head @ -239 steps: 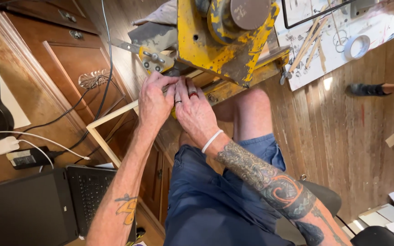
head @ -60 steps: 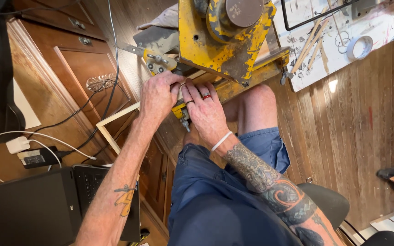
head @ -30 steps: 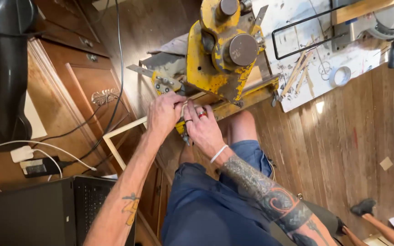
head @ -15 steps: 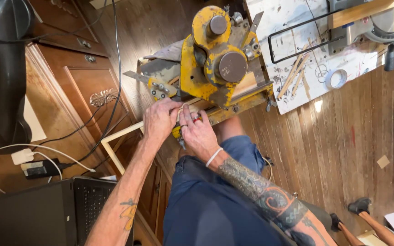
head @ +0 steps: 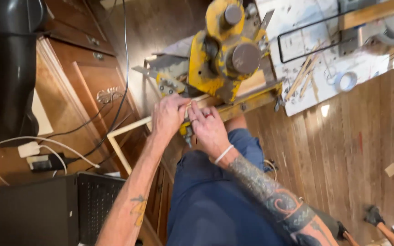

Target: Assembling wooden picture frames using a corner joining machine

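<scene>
Where the pale wooden frame (head: 128,136) meets the base of the yellow machine (head: 224,59), both hands press together on its strip: the left hand (head: 168,116) closes its grip around the strip, and the right hand (head: 209,127) pinches it just beside. A laptop (head: 46,209) lies on the counter (head: 5,168) at left, and a hammer (head: 379,223) lies on the plank floor (head: 352,136).

Worn brown plank floor (head: 356,150) beside a dark carved wooden cabinet (head: 92,86); a paint-stained white board (head: 324,68) lies beyond, sunlight patch near it.

Bare arms, a heavily tattooed right forearm (head: 270,196), a small tattoo on the left forearm (head: 138,210), a white wristband (head: 223,154), blue shorts (head: 215,200).
</scene>
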